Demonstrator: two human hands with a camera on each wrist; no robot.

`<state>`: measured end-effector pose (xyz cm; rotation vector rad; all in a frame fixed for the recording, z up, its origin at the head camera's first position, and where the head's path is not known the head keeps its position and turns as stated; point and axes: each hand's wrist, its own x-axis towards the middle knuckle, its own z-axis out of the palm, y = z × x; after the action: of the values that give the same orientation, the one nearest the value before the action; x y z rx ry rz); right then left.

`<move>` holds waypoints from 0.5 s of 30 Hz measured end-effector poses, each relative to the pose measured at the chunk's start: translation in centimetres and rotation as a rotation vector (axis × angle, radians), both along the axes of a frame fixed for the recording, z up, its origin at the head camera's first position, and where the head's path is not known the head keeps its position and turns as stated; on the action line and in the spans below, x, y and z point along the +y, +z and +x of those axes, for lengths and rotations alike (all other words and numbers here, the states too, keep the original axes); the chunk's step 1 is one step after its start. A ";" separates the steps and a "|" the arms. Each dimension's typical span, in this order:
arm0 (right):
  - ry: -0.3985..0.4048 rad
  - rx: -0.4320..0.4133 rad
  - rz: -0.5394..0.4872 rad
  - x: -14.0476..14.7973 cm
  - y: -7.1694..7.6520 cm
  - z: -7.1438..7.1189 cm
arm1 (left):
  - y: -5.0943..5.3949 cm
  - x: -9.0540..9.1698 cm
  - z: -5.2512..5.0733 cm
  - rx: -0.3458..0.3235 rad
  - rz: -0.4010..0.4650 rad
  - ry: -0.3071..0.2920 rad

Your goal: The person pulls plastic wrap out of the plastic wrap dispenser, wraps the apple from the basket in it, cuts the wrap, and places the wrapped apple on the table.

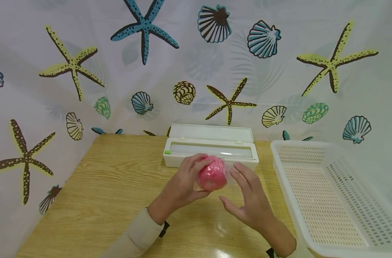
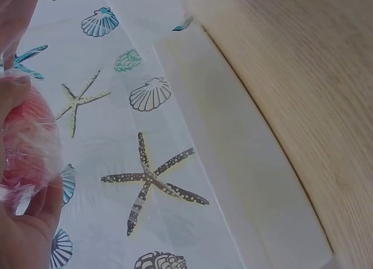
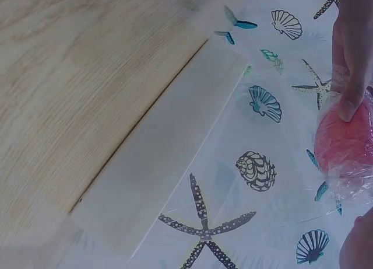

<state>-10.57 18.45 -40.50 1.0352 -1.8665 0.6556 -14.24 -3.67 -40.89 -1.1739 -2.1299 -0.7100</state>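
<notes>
A red apple is wrapped in clear cling film, with loose film sticking out on its right side. My left hand grips the apple from the left, fingers over the top and thumb beneath. To the right of it, my right hand has its thumb and fingers spread apart, fingertips close to the loose film. Whether they touch the film I cannot tell. In the left wrist view the wrapped apple is at the left edge; the right wrist view has it at the right edge.
Behind the hands stands a white cling film dispenser, its lid raised and a film roll inside. A white perforated plastic basket sits on the right of the wooden table. A shell-and-starfish patterned cloth hangs behind.
</notes>
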 end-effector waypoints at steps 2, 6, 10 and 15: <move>0.019 0.081 0.016 -0.1 0.2 0.0 | 0.2 0.0 0.0 -0.016 0.017 -0.011; 0.061 0.217 0.065 -0.5 0.8 0.2 | 0.3 0.1 0.0 -0.055 0.041 -0.029; 0.091 0.246 0.091 -0.8 1.1 0.3 | 0.4 0.1 -0.1 -0.114 0.072 -0.057; 0.095 0.144 0.100 -0.8 1.0 0.3 | 0.2 0.1 -0.4 -0.230 0.125 -0.117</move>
<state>-10.23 17.63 -39.54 1.2105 -1.7475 0.5317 -14.61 -3.53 -40.65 -1.2055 -2.1772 -1.0607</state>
